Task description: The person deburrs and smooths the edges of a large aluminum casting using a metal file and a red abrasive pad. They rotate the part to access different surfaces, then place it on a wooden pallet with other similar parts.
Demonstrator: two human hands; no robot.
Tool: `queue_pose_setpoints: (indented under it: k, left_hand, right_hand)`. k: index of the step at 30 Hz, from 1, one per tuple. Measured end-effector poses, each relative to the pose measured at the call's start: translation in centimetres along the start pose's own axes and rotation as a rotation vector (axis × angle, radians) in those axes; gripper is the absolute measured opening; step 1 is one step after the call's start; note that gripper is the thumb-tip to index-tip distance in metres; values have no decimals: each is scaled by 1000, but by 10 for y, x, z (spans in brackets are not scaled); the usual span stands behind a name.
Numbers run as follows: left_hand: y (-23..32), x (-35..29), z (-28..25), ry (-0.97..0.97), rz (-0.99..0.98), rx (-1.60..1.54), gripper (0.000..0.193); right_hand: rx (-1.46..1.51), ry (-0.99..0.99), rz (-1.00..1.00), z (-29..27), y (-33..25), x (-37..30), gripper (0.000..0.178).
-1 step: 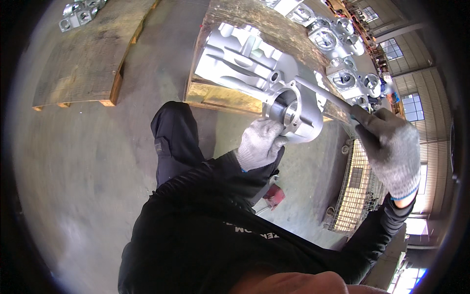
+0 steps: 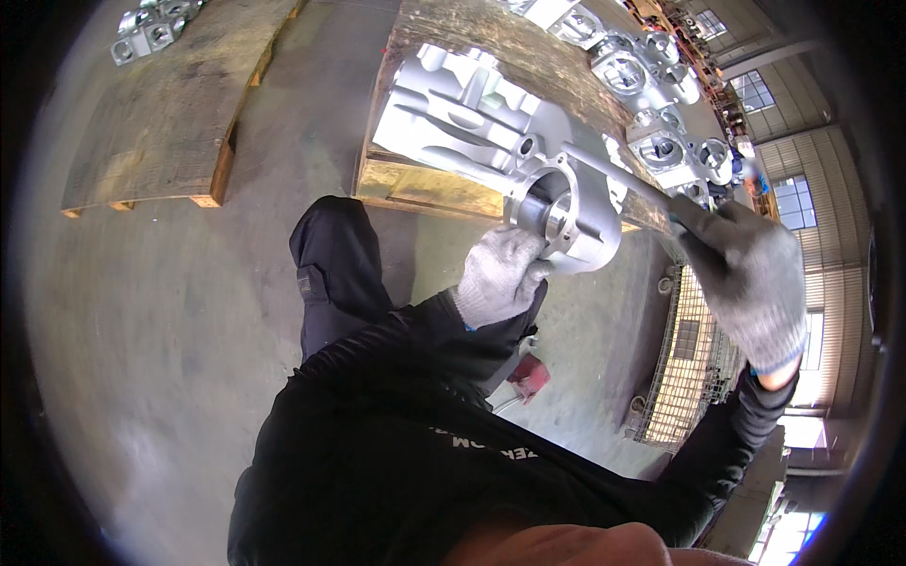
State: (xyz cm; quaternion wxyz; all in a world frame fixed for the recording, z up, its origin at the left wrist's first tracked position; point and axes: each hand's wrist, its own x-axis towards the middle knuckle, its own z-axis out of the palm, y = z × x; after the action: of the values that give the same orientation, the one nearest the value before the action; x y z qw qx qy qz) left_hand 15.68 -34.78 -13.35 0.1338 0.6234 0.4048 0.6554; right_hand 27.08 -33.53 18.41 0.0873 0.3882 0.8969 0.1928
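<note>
A silver metal casting with a round bore and bolt holes in its end face lies on a wooden pallet, its bored end jutting past the near edge. My left hand, in a grey knitted glove, is closed on the lower rim of that bore, thumb and fingers on the metal. In my right hand, also gloved, is a long flat grey file, its handle end wrapped by my fingers. The file's far end rests at the top edge of the bore's face, beside a bolt hole.
The wooden pallet carries several more castings along its far right side. Another pallet with castings stands at the left. A wire mesh cart is at the right, and a red object sits on the floor near my legs.
My right hand and the file have shifted slightly up and to the left, the file's tip sliding a little over the casting's edge. My left hand keeps its hold.
</note>
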Motion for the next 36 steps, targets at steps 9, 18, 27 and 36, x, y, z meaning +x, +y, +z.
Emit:
queue_pose_setpoints:
  k: [9, 18, 27, 36]
  left_hand:
    - [4, 5, -3, 14, 24, -30, 25]
    - [2, 5, -1, 19, 16, -25, 27]
    - [5, 8, 2, 59, 65, 6, 27]
    - [6, 5, -3, 43, 45, 8, 27]
  right_hand:
    - [277, -51, 4, -7, 21, 0, 26]
    - [141, -38, 13, -21, 2, -12, 24]
    - [18, -16, -81, -4, -8, -1, 27]
    - [303, -167, 19, 12, 29, 24, 26]
